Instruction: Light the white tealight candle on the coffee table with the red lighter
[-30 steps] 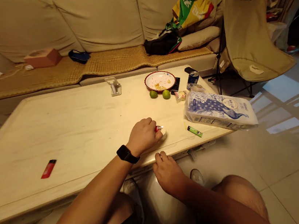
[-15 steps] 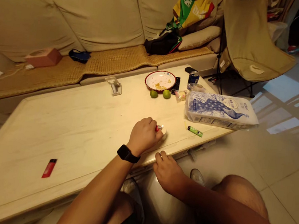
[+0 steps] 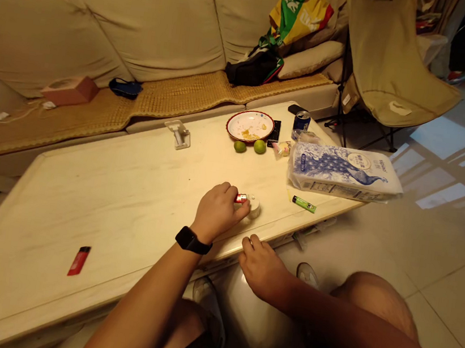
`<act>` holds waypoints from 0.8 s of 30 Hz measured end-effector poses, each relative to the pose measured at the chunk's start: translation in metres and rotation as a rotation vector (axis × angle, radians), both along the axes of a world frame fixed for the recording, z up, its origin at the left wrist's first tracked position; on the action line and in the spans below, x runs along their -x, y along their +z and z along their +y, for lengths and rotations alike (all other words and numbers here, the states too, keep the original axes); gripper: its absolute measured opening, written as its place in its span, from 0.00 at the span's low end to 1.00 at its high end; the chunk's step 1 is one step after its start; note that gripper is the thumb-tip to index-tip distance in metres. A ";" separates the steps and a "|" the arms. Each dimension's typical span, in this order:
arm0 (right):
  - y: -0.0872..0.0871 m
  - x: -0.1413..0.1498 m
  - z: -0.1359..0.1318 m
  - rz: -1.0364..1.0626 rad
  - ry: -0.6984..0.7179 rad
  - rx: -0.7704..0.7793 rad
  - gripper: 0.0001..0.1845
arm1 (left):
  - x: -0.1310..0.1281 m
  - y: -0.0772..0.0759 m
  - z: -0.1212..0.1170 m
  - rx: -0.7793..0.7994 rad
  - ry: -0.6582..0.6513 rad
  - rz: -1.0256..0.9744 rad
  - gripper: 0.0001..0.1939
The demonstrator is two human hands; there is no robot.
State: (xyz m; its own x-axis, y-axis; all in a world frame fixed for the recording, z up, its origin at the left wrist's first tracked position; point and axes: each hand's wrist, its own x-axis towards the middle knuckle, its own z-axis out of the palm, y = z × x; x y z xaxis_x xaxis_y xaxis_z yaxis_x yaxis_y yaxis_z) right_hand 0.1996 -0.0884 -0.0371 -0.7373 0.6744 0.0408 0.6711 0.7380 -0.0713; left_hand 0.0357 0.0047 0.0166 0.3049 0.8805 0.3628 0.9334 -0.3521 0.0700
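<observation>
The left hand (image 3: pixel 218 212) is clenched round a red lighter (image 3: pixel 240 198), its metal head just beside a small round white object (image 3: pixel 254 207) on the tabletop (image 3: pixel 125 211); the right hand (image 3: pixel 265 271) sits loosely curled at the tabletop's edge, holding nothing visible; a green lighter (image 3: pixel 304 204) lies beyond it; a second red lighter (image 3: pixel 79 260) lies well to the left.

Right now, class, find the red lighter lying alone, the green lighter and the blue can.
Red lighter (image 3: pixel 79 261), head view, middle of its body.
Green lighter (image 3: pixel 304 204), head view, green body.
Blue can (image 3: pixel 301 121), head view, side wall.
</observation>
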 end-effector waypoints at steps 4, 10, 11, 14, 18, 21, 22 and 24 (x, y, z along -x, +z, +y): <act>0.001 0.001 0.000 -0.007 0.003 0.000 0.07 | 0.002 -0.001 -0.001 0.001 0.012 0.002 0.14; 0.002 0.000 0.000 -0.010 0.002 0.008 0.07 | 0.000 -0.002 0.000 0.006 0.003 -0.007 0.13; 0.002 0.000 0.001 -0.009 0.005 0.013 0.07 | 0.000 -0.002 0.001 0.008 0.002 -0.008 0.13; 0.003 0.000 0.001 -0.010 0.005 0.024 0.07 | -0.001 -0.002 0.001 0.010 0.003 -0.008 0.13; 0.004 -0.001 0.000 -0.010 -0.001 0.023 0.07 | 0.000 -0.003 0.001 0.000 -0.006 -0.035 0.13; 0.004 -0.001 0.001 -0.007 -0.001 0.012 0.08 | 0.002 -0.004 0.001 -0.016 -0.009 -0.058 0.14; 0.004 -0.001 0.001 -0.006 0.000 0.010 0.08 | 0.003 -0.004 0.001 -0.022 -0.005 -0.064 0.14; 0.004 -0.001 0.001 -0.004 0.002 0.010 0.07 | 0.004 -0.004 0.001 -0.028 0.006 -0.075 0.13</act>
